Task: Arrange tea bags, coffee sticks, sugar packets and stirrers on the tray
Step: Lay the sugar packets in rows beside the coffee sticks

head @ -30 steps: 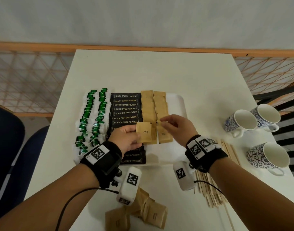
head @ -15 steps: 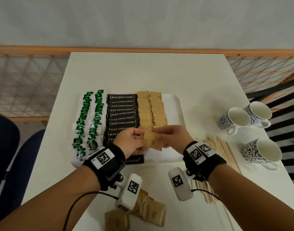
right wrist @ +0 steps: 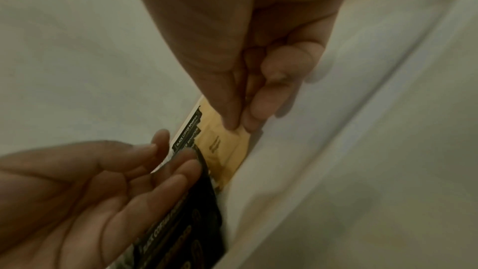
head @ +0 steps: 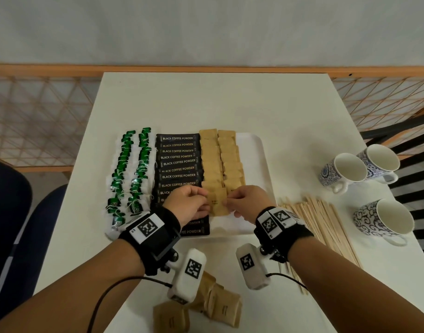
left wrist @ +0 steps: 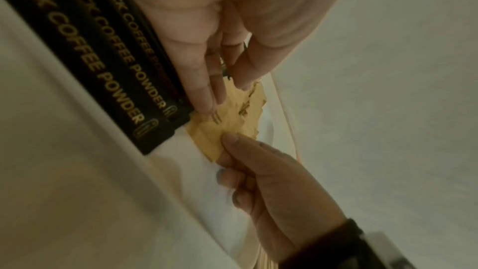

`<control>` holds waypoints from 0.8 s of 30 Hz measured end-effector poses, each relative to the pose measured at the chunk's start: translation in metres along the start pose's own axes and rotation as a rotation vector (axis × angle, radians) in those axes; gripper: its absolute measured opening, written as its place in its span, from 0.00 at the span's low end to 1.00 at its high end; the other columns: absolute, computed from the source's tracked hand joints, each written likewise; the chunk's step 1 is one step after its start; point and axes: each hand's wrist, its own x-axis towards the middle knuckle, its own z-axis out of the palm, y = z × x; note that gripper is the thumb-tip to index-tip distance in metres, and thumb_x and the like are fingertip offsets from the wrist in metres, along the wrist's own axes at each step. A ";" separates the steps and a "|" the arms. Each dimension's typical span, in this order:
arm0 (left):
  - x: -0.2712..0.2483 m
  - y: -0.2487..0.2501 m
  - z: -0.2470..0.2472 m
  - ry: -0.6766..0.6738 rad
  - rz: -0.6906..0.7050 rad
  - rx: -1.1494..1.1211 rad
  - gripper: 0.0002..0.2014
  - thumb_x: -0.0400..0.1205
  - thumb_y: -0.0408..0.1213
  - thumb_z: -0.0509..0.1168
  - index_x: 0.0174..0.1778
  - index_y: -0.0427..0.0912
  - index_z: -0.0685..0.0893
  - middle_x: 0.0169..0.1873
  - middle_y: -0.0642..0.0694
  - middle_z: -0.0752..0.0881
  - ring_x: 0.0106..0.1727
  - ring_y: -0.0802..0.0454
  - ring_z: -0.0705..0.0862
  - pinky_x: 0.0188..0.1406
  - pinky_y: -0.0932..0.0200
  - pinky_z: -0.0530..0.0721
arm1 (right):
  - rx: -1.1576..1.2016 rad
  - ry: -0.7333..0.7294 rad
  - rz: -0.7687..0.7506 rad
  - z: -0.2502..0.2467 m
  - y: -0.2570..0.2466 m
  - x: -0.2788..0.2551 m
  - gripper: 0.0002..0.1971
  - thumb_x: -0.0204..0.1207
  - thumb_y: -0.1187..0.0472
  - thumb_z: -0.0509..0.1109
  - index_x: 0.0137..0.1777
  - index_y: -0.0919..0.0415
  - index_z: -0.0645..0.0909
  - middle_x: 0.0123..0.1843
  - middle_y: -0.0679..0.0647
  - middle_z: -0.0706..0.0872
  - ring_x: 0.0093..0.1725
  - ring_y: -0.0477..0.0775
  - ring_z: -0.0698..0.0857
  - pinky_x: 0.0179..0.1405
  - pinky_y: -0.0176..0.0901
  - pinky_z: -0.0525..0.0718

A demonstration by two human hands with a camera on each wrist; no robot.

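Left grip: left hand (head: 187,204) has thumb and fingers pinched on the left edge of the held sugar packet (head: 217,203); the remaining fingers extend over the coffee sticks (head: 178,163).
Right grip: right hand (head: 248,203) pinches the right edge of the same packet between thumb and forefinger; the other fingers are curled.
Held packet: brown, flat, low over the tray (head: 256,150), at the near end of the sugar rows (head: 220,159).
Tray contents: beyond the grips, two columns of brown sugar packets; left of them one column of black sticks lettered BLACK COFFEE POWDER; further left two columns of green-tagged tea bags (head: 131,169). A bare white strip of the tray lies right of the grips.
Bench (head: 218,102): white; carries the tray.
Stirrers (head: 319,222): wooden bundle on the bench, just right of the right grip, off the tray.
Loose packets (head: 220,306): brown pile on the bench, nearer the person than both grips.
Cups (head: 345,173): three patterned cups, well right of the right grip; interiors white.
Hidden: the near coffee sticks are partly covered by the left hand and wristband; the near end of the right sugar column is behind the right hand.
Hard to make out: print on the held packet is too small to read; both wrist views are dim and blurred.
Cut off: the loose pile is partly covered by a wrist camera.
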 end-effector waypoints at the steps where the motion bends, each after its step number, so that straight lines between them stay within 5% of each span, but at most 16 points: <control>1: 0.000 -0.001 0.002 -0.014 -0.011 0.010 0.06 0.82 0.25 0.62 0.45 0.39 0.81 0.44 0.38 0.86 0.42 0.48 0.87 0.41 0.59 0.87 | -0.005 0.008 0.004 0.001 -0.001 0.002 0.05 0.72 0.56 0.72 0.42 0.57 0.85 0.34 0.49 0.89 0.29 0.43 0.83 0.25 0.33 0.77; 10: -0.001 0.000 0.011 0.002 0.007 0.010 0.07 0.82 0.24 0.62 0.44 0.39 0.82 0.43 0.41 0.85 0.47 0.47 0.85 0.47 0.60 0.86 | -0.093 0.064 -0.060 0.007 0.001 0.008 0.07 0.71 0.55 0.72 0.35 0.52 0.77 0.38 0.51 0.89 0.40 0.51 0.88 0.43 0.45 0.87; 16: -0.017 0.008 -0.004 -0.039 0.036 0.109 0.06 0.81 0.28 0.64 0.44 0.43 0.81 0.44 0.41 0.86 0.41 0.49 0.86 0.42 0.56 0.87 | -0.068 0.088 -0.160 0.006 0.002 -0.019 0.08 0.71 0.49 0.73 0.39 0.50 0.78 0.36 0.47 0.87 0.37 0.48 0.85 0.38 0.42 0.85; 20: -0.035 -0.011 -0.028 -0.045 0.137 0.457 0.07 0.79 0.31 0.68 0.43 0.49 0.82 0.36 0.48 0.84 0.32 0.54 0.82 0.25 0.63 0.81 | -0.226 -0.069 -0.275 0.009 0.011 -0.067 0.04 0.74 0.49 0.72 0.45 0.46 0.81 0.32 0.43 0.81 0.31 0.40 0.77 0.33 0.32 0.77; 24: -0.061 -0.032 -0.049 -0.212 0.335 0.849 0.10 0.73 0.41 0.74 0.46 0.57 0.81 0.41 0.58 0.82 0.34 0.63 0.78 0.35 0.69 0.77 | -0.506 -0.214 -0.335 0.025 0.036 -0.106 0.18 0.70 0.38 0.71 0.59 0.37 0.76 0.47 0.38 0.79 0.40 0.37 0.77 0.44 0.34 0.79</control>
